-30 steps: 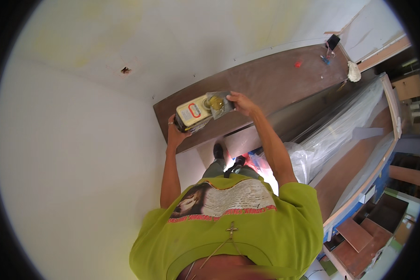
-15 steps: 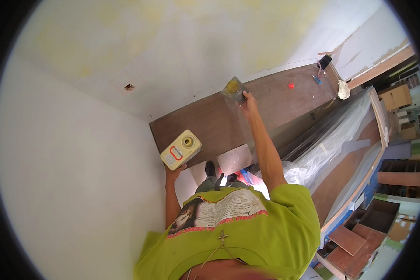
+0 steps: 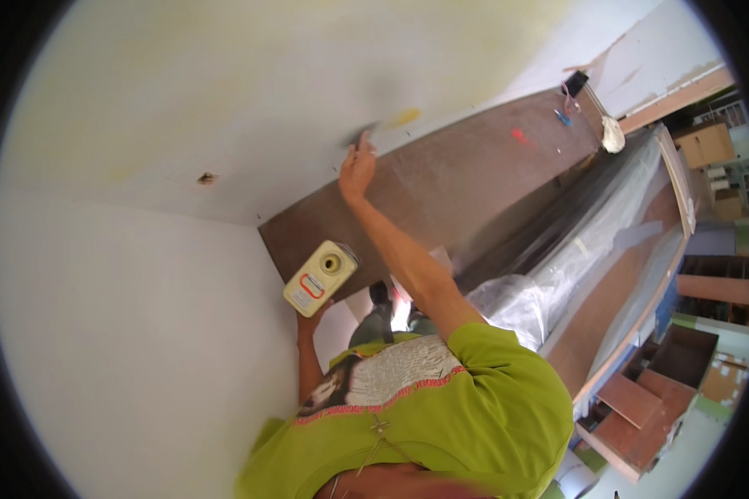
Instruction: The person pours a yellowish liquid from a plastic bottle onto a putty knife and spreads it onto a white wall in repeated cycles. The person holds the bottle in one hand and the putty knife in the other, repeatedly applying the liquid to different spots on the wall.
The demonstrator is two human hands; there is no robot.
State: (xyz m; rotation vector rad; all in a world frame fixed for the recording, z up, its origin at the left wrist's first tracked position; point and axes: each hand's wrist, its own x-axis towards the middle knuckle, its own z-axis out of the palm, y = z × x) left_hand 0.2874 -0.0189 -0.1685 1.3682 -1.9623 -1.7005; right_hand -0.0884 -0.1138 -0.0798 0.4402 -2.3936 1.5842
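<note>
My left hand (image 3: pixel 314 316) grips a cream, box-shaped can (image 3: pixel 310 301) from below, with most of its fingers hidden behind it. The can has a round opening on its upper face and a red handle-shaped mark. My right arm reaches up to the wall (image 3: pixel 291 91). In my right hand (image 3: pixel 358 172) is a flat, dark putty spreader (image 3: pixel 363 135), tilted nearly edge-on and close against the wall; it is blurred by motion. A fresh yellow smear of putty (image 3: pixel 405 117) lies on the wall just right of the spreader.
A brown wooden panel (image 3: pixel 458 175) runs along the wall's foot, with a red lump (image 3: pixel 518 135), a blue item (image 3: pixel 563 117) and a black object (image 3: pixel 575 82) on it. Clear plastic sheeting (image 3: pixel 549 287) covers boards at the right. A ragged hole (image 3: pixel 207 178) pierces the wall.
My right hand has swung left and up to the wall, turning the spreader edge-on. A yellow smear now shows there. The can in my left hand has shifted only slightly.
</note>
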